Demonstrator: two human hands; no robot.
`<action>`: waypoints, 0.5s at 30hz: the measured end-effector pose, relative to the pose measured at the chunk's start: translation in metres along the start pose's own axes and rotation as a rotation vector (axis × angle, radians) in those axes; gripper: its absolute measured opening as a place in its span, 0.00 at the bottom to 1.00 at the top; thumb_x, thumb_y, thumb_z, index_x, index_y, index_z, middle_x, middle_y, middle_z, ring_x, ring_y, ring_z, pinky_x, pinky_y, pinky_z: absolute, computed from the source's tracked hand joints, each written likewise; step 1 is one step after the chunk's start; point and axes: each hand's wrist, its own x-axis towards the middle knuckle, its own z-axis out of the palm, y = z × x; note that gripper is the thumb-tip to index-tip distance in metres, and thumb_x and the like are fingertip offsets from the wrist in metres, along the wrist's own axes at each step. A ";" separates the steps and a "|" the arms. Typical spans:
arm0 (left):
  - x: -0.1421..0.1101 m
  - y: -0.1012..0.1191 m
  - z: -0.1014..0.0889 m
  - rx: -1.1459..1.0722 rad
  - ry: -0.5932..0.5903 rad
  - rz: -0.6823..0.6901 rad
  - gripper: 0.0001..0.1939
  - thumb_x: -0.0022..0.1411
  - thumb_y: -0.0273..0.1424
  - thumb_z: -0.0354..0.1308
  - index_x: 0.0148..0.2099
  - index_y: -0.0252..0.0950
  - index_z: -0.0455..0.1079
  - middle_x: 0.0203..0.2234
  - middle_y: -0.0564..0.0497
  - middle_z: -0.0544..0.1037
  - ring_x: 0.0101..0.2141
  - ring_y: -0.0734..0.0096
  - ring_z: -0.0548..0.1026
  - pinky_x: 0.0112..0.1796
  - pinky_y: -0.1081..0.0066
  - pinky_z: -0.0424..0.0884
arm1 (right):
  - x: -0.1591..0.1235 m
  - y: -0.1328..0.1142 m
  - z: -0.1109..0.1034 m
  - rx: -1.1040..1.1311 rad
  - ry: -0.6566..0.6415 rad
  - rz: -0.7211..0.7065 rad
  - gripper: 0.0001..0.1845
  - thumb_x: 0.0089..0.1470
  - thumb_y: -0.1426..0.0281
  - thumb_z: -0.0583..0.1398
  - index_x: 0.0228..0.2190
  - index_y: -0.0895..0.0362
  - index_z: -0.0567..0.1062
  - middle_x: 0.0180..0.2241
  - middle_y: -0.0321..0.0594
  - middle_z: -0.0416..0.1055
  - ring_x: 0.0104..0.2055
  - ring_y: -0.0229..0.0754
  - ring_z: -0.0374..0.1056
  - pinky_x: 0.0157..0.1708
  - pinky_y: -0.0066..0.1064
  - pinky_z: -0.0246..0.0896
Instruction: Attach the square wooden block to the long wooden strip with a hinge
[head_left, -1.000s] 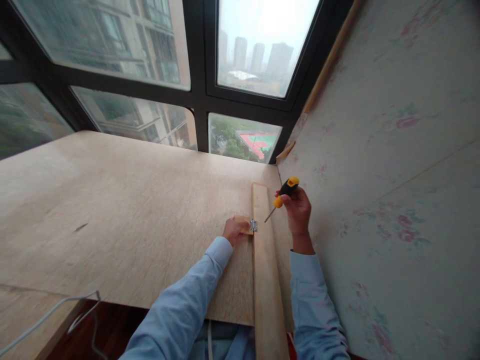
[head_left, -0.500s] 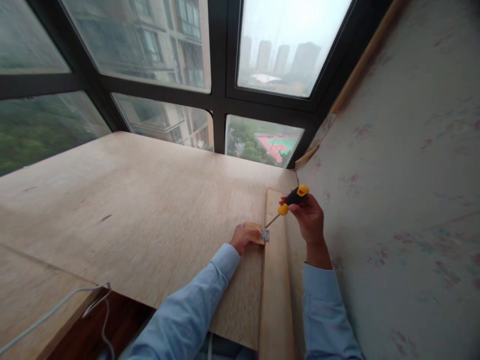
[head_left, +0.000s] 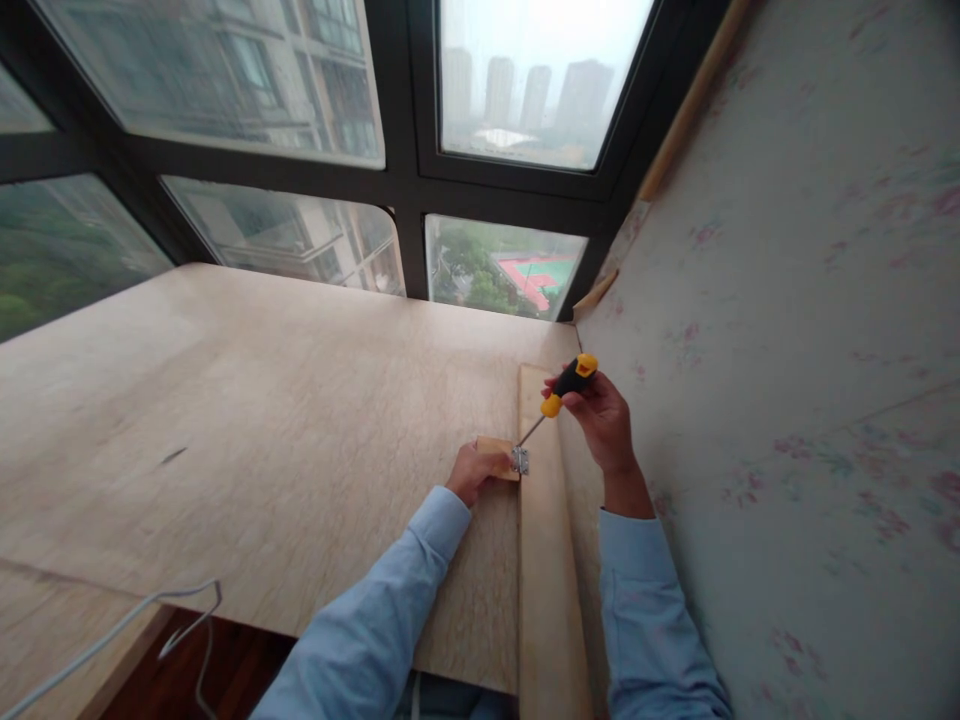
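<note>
Screwdriver [head_left: 552, 404] | black-yellow handle [head_left: 574, 376], thin shaft [head_left: 532, 430] | right grip [head_left: 606, 418] clamped on it | left grip [head_left: 474, 472] pinching block [head_left: 496, 446]

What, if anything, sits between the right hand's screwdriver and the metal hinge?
Nothing visible. The screwdriver in the right hand slants down to the far edge of the hinge; contact can't be told. The left hand holds the wood block, clear of the shaft.

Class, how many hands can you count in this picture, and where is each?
2. The left hand grips a small wooden block beside the long board; the right hand holds a screwdriver with its tip at the metal hinge. No others show.
</note>
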 end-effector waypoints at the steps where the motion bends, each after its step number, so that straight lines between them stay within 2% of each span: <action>1: 0.000 0.000 0.000 -0.009 -0.003 -0.004 0.15 0.37 0.21 0.68 0.32 0.31 0.73 0.27 0.48 0.79 0.27 0.66 0.77 0.27 0.70 0.73 | 0.000 0.001 0.000 -0.002 0.001 0.001 0.21 0.47 0.59 0.69 0.40 0.54 0.72 0.38 0.41 0.79 0.36 0.45 0.76 0.41 0.42 0.74; 9: -0.005 0.002 0.003 0.026 0.022 0.005 0.12 0.40 0.21 0.66 0.31 0.32 0.72 0.26 0.50 0.78 0.25 0.67 0.76 0.25 0.72 0.70 | 0.000 0.005 0.002 -0.005 -0.004 -0.002 0.20 0.46 0.58 0.69 0.39 0.54 0.73 0.37 0.40 0.79 0.36 0.45 0.76 0.40 0.41 0.74; 15: -0.007 0.004 0.006 -0.024 0.025 0.008 0.13 0.38 0.19 0.65 0.31 0.32 0.70 0.25 0.50 0.78 0.25 0.68 0.75 0.27 0.70 0.72 | -0.001 0.004 0.002 -0.005 -0.005 0.011 0.19 0.47 0.59 0.69 0.39 0.54 0.73 0.38 0.40 0.78 0.36 0.45 0.76 0.40 0.41 0.74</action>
